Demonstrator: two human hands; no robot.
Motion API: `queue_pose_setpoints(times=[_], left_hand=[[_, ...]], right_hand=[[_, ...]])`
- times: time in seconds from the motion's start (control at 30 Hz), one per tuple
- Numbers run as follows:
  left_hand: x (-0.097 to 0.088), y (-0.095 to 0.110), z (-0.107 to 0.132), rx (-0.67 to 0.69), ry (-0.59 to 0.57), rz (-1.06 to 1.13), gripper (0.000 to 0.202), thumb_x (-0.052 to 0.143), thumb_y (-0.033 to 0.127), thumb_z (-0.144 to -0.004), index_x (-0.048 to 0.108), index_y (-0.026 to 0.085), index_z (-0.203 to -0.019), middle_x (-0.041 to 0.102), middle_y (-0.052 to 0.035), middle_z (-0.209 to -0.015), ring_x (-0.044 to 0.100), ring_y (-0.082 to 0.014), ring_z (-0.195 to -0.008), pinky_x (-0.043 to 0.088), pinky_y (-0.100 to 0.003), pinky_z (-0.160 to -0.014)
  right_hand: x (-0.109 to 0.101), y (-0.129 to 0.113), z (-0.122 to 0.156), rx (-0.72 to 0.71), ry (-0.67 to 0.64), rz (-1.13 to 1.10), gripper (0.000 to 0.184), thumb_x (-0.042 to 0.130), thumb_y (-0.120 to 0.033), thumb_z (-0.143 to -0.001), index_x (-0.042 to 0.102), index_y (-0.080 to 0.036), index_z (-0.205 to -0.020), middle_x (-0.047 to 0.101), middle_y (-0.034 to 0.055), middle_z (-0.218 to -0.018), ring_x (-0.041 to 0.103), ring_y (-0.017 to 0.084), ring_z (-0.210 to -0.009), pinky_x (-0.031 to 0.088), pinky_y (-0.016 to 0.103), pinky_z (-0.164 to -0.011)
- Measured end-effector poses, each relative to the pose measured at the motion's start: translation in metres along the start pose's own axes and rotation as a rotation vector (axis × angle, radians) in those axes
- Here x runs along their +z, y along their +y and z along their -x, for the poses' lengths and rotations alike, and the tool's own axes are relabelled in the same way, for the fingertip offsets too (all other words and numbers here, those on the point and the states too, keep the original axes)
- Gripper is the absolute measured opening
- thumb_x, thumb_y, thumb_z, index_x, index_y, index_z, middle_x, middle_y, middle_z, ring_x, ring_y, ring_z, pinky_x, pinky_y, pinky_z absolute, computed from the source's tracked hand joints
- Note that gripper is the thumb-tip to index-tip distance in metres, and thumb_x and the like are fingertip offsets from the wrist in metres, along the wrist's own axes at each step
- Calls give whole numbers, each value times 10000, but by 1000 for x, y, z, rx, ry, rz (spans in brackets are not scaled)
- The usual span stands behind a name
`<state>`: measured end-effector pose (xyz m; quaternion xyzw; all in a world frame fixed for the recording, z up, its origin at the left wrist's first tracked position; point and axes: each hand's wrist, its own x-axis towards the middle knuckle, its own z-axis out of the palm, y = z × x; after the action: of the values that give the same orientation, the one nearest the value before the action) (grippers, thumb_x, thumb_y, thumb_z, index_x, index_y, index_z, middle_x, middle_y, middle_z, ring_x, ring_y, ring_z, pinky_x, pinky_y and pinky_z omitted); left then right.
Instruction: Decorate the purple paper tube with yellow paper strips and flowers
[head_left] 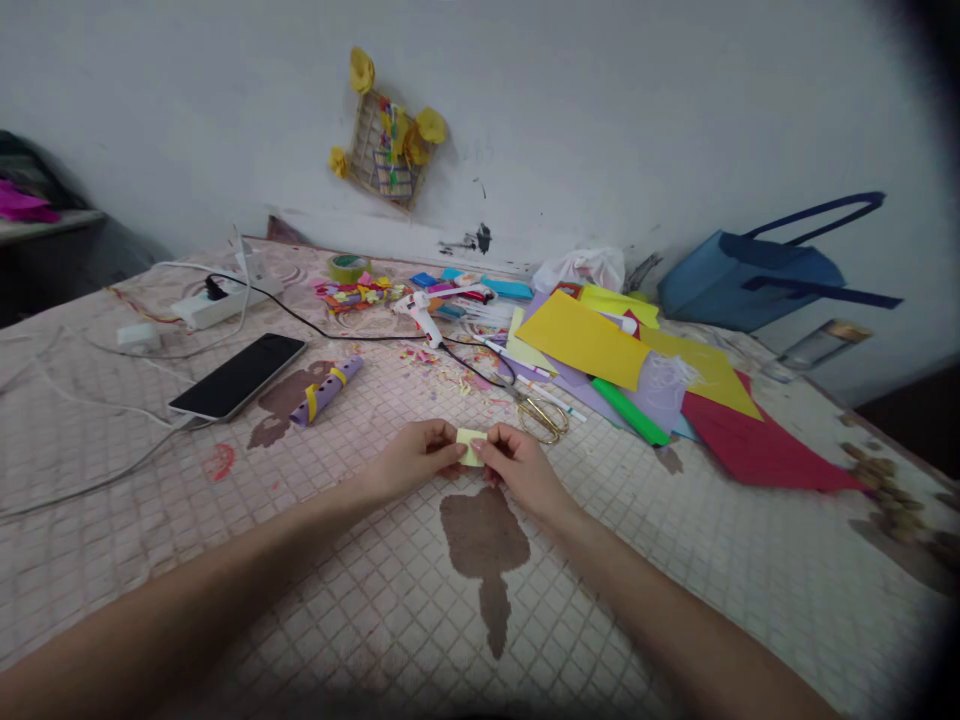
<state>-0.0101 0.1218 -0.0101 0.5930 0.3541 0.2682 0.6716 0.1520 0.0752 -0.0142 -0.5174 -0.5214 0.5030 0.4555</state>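
Right there, the left hand (414,462) and right hand (521,470) have their grips clamped on a small yellow paper square (471,447), gold-handled scissors (544,418) lying just beyond!

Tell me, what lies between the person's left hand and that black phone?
The head view shows a lilac paper tube with holes and yellow bands, lying on the checked mat between the left hand and the phone.

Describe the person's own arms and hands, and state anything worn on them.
The left hand and right hand are bare, as are the left forearm and right forearm. No sleeves, gloves, watch, bracelets or rings show.
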Motion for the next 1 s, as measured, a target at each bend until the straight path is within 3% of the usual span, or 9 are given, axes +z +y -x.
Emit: queue_pose_setpoints(times=[0.23,0.4,0.47,0.6,0.8,1.0], left_hand=[[-4,2,-1,22,66,31,272,642,367,-711,492,139,-713,559,22,-585,513,-69,-511,416,-195,-519],[-5,3,-1,0,58,67,270,643,363,-709,489,140,-712,567,15,-601,513,-72,-526,418,-202,-535],[-4,3,0,13,39,56,268,639,360,-712,487,140,-717,573,11,-627,518,-74,-540,421,-209,-546],[-1,3,1,60,26,-4,248,624,349,-727,491,140,-725,571,9,-643,522,-79,-549,407,-211,-541],[2,4,2,82,31,-1,218,627,321,-722,511,139,-740,574,7,-640,520,-82,-548,402,-213,-537],[5,6,4,47,41,179,158,622,260,-717,547,141,-790,594,0,-693,541,-87,-597,418,-216,-574]], right_hand=[[-13,0,-7,-24,37,58,288,501,-451,-805,477,-190,-687,443,-55,-495,406,80,-411,325,207,-402],[-23,-8,-9,-178,246,256,267,536,-401,-786,548,-203,-965,534,7,-801,453,80,-501,380,223,-445],[-19,-13,-5,-160,184,197,251,529,-397,-791,548,-199,-944,534,2,-760,450,83,-504,385,224,-457],[-3,-13,4,-4,-60,-71,203,575,-371,-763,517,-186,-821,486,-43,-579,450,89,-498,376,208,-458],[4,-4,2,59,-35,-247,176,625,-297,-711,499,-177,-741,493,-51,-576,454,74,-500,363,187,-460],[7,-4,2,48,-14,-328,111,589,-235,-706,506,-192,-766,524,-48,-634,447,67,-481,348,188,-442]])
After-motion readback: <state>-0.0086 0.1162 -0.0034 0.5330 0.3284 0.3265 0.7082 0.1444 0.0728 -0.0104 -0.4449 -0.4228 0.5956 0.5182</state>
